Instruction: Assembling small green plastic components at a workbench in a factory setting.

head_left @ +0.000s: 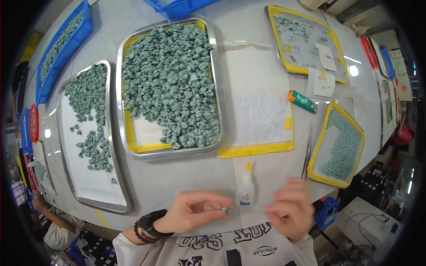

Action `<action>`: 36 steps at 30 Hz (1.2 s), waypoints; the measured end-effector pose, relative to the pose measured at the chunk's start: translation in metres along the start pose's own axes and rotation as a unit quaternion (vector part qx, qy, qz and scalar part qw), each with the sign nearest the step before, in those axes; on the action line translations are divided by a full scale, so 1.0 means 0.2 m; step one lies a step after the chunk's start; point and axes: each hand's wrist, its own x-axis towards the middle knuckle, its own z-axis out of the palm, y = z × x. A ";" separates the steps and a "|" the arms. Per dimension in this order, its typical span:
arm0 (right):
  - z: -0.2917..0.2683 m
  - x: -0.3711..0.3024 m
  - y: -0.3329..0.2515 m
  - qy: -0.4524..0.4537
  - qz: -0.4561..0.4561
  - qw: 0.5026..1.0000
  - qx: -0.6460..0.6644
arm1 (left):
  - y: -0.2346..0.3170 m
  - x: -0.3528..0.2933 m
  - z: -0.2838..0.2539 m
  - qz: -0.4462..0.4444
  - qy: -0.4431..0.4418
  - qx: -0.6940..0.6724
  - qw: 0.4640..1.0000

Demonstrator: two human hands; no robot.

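Observation:
My left hand (199, 212), with a dark wristband and beaded bracelets, pinches a small grey-green stone (224, 209) between thumb and fingertips. To the right, my right hand (290, 209) is raised over the table's near edge. Its fingers look curled but are smeared by motion, so I cannot make out whether anything is in them. Between the hands, slightly beyond them, stands a small white squeeze bottle (245, 190) with a yellow pointed nozzle. A long thin metal tool (307, 150), looking like tweezers, lies beyond my right hand.
A steel tray (220, 93) heaped with grey-green stones lies ahead, another tray (84, 195) to its left. Yellow-taped boards (256, 151) lie right of centre. A green cylinder (304, 102) with an orange end rests near paper notes (321, 84). Blue bins (86, 33) stand behind; another person (60, 230) sits at left.

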 end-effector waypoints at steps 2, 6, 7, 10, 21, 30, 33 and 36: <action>0.12 0.04 0.00 -0.049 -0.030 0.998 0.029 | 0.00 0.00 0.01 -0.008 -0.014 0.035 0.999; 0.24 0.06 -0.01 -0.041 -0.063 0.997 -0.025 | 0.02 0.00 0.01 -0.016 -0.023 0.055 0.998; 0.24 0.06 -0.01 -0.038 -0.067 0.997 -0.028 | 0.02 0.00 0.01 -0.020 -0.028 0.057 0.998; 0.26 0.05 -0.01 -0.032 -0.074 0.996 -0.036 | 0.02 -0.01 0.00 -0.003 -0.041 0.049 0.998; 0.30 0.00 -0.04 -0.040 0.044 0.984 0.169 | 0.00 -0.01 0.00 0.071 0.008 0.011 0.997; 0.32 0.00 -0.08 -0.021 0.065 0.987 0.147 | 0.00 -0.03 0.02 0.199 0.053 0.211 0.956; 0.32 0.01 -0.09 -0.029 0.065 0.990 0.120 | -0.01 -0.04 0.01 0.227 0.058 0.259 0.937; 0.31 0.02 -0.10 -0.038 0.062 0.992 0.104 | -0.02 -0.04 0.01 0.250 0.065 0.301 0.918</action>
